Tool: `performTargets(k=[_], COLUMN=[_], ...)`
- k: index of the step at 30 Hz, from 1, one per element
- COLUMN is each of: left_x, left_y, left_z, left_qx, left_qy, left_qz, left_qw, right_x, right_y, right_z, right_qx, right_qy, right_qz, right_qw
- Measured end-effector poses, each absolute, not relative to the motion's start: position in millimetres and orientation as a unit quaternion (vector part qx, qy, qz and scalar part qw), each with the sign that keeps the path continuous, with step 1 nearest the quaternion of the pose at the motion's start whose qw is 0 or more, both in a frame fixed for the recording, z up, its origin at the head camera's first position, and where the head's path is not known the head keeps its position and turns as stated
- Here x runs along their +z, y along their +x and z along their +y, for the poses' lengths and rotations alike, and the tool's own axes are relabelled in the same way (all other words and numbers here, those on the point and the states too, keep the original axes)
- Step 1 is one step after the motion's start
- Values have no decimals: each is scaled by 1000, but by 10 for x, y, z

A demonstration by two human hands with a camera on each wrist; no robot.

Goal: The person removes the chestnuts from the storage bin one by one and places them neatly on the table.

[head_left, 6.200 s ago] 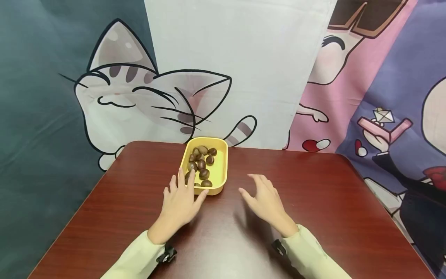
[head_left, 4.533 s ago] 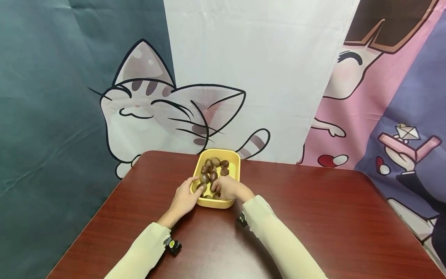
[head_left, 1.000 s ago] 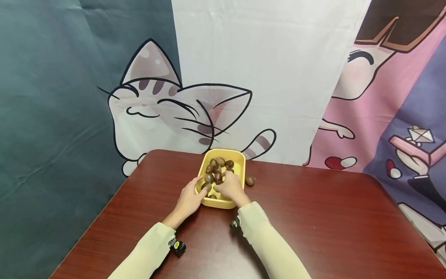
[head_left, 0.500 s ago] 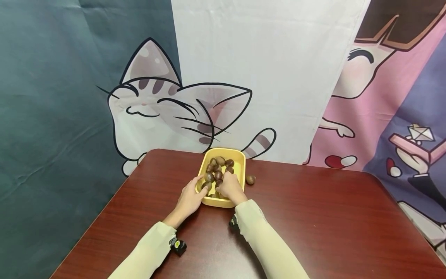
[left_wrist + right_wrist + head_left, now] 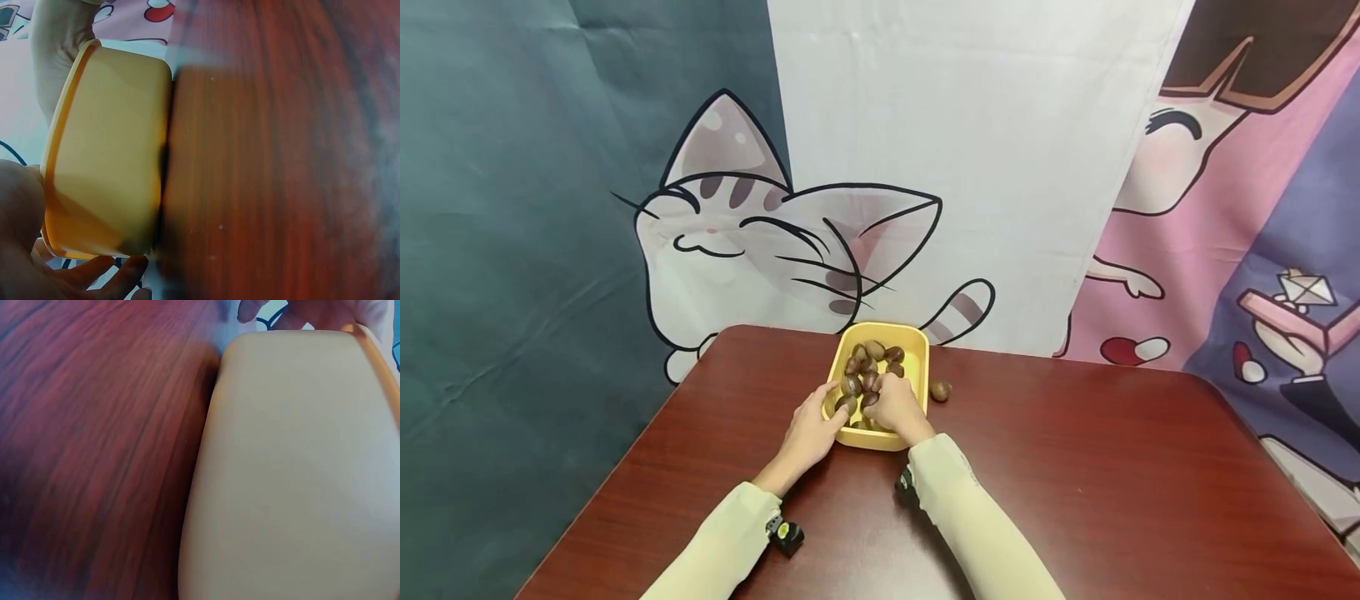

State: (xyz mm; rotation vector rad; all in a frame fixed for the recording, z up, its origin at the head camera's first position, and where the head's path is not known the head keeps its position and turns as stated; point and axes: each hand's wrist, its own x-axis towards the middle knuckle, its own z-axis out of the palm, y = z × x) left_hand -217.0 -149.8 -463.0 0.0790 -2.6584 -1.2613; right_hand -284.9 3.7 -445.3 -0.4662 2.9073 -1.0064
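A yellow plastic tub point(image 5: 919, 342) stands on the table, holding several shiny brown chestnuts point(image 5: 875, 349). My left hand point(image 5: 808, 429) grips the tub's near left side, thumb over the rim and fingers against the outside wall. In the left wrist view, the fingers point(image 5: 125, 275) lie along the tub's end. My right hand point(image 5: 898, 408) reaches down into the tub over the near right rim, fingers bent among the chestnuts at the near end. Its fingertips are mostly hidden, so I cannot tell whether they pinch one. One chestnut point(image 5: 940, 391) lies outside, just right of the tub.
The tub stands near the far edge of a reddish-brown wooden table point(image 5: 1075, 467). Behind it hangs a cloth backdrop point(image 5: 985, 167) with cartoon figures. A small black wrist camera point(image 5: 786, 535) sits at the left cuff.
Since the early frames both hands have come to the tub, the left onto its side and the right inside. One chestnut now lies on the table. Over the last second, the right fingers have shifted slightly.
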Motion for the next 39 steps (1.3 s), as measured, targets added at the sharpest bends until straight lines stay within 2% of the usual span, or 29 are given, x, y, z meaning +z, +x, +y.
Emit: performTargets(k=[9, 21, 30, 39], left_x=[-4630, -4590, -4581, -4561], left_y=[-2178, -2163, -2176, -2175], left_z=[-1503, -1477, -1500, -1507], left_qx=[-420, -407, -410, -414], left_qy=[32, 48, 47, 43], left_qz=[-902, -908, -907, -906], left_qw=[95, 89, 81, 79], right_x=[-4467, -4321, -4011, -3902], right_y=[-2867, -2821, -2766, -2776], right_z=[29, 124, 376, 737], right_qx=[-309, -362, -369, -384], right_qy=[-173, -145, -124, -89], right_qz=[935, 920, 918, 913], right_qw=[21, -32, -69, -102])
